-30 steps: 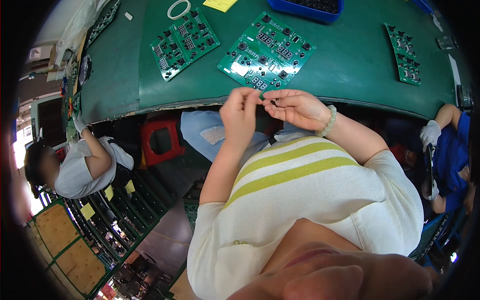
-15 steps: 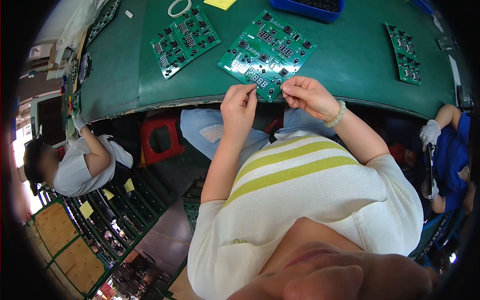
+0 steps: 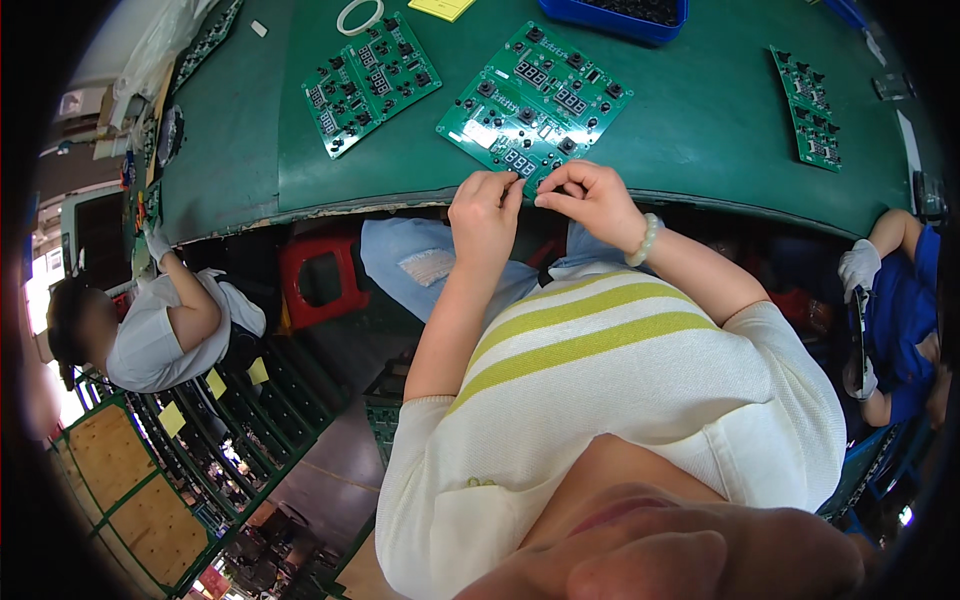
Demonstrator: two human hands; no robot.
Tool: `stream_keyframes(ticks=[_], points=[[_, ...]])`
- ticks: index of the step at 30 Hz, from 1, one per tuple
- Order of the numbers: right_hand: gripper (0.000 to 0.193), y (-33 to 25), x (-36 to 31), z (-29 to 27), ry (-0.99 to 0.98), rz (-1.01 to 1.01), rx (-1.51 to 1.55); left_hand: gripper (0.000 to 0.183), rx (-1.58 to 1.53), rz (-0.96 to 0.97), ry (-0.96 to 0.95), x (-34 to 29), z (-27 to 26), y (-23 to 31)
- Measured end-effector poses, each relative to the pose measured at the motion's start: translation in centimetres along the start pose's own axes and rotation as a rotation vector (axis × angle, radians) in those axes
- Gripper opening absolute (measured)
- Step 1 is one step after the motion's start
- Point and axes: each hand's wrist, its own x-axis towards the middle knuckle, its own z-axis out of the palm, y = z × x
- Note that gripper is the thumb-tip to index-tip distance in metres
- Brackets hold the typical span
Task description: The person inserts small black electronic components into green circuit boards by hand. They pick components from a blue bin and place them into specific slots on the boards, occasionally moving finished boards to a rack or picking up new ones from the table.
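A green circuit board [image 3: 550,122] with digit displays and black knob-like parts lies in front of me, its near corner at the table edge. My left hand [image 3: 484,218] is at that corner, thumb and fingers pinched together beside the lowest display. Just right of it, my right hand [image 3: 597,207] is closed in a pinch over the corner's tip. Whatever the fingertips hold is too small to make out. Part of the board's corner is hidden behind my fingers.
Another circuit board [image 3: 372,85] lies to the left, and a narrower one [image 3: 808,110] at far right. A blue tray [image 3: 612,24] of small black parts stands at the back. A white ring [image 3: 344,27] and yellow paper [image 3: 440,8] lie near it. Co-workers sit on both sides.
My right hand has shifted left and slightly nearer me, from the board's right edge to its near corner. My left hand has moved slightly right, so the hands are closer together.
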Motion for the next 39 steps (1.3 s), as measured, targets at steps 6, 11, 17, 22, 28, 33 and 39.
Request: stream_keyframes(ticks=[6,11,17,22,28,33,39], points=[[0.011,-0.1,-0.1,0.8,0.096,-0.344,-0.376,0.008,0.052,-0.038,0.014,-0.4,0.1,0.0],[0.01,-0.1,-0.3,0.7,0.088,-0.423,-0.503,0.008,-0.009,-0.102,0.039,-0.5,0.4,0.1],[0.007,-0.2,0.1,0.2,0.051,-0.558,-0.579,0.007,-0.057,-0.046,0.062,-1.0,0.8,-0.3],[0.006,-1.6,1.3,-0.7,-0.144,-0.555,-0.819,0.01,0.047,0.036,0.023,-1.0,0.6,-0.6],[0.008,-3.1,3.1,-0.7,-0.29,-0.498,-0.998,0.015,0.361,0.202,-0.077,-0.8,-0.2,0.1],[0.011,-3.6,2.8,-1.6,-0.347,-0.433,-0.526,0.015,0.29,0.259,-0.039,-0.6,-0.3,-0.7],[0.024,-2.4,2.5,-4.2,-0.388,-0.009,0.476,0.01,0.15,0.202,-0.042,-0.1,-0.2,-0.9]])
